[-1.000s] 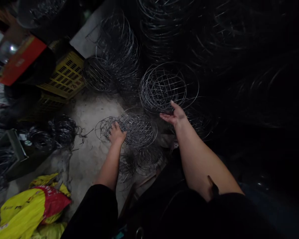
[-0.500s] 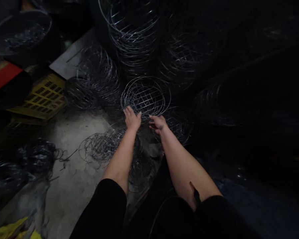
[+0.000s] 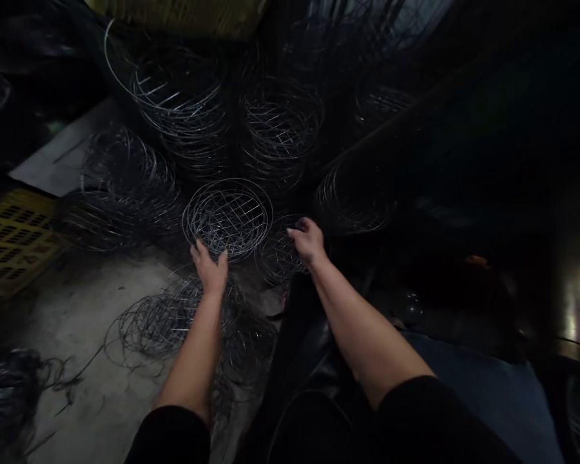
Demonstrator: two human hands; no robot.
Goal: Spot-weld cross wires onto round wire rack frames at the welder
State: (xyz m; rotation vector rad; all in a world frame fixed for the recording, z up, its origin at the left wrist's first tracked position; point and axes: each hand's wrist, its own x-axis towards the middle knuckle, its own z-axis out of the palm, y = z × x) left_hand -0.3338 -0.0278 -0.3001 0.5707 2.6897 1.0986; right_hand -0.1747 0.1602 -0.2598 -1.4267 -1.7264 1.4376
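Note:
A pile of round wire grids (image 3: pixel 228 216) lies in front of me, its thin metal rings overlapping unevenly. My left hand (image 3: pixel 211 267) is at the near left edge of this pile, thumb and fingers spread; whether it touches the rims I cannot tell. To the right, my right hand (image 3: pixel 308 241) hovers over a lower, darker stack of wire grids (image 3: pixel 278 254). Its fingers are loosely curled, with a gap to the thumb, and nothing shows in them. Dim light hides any contact there.
Taller stacks of wire grids (image 3: pixel 183 122) stand behind. Loose wire rings (image 3: pixel 149 328) lie on the concrete floor (image 3: pixel 101 290) at left, near a yellow plastic crate (image 3: pixel 14 238) and a black shiny bundle (image 3: pixel 9 393). Blue cloth (image 3: pixel 483 393) is at lower right.
The view has swung right. My right hand has moved away from the middle pile to the darker stack on the right; my left hand stays by the pile's near edge.

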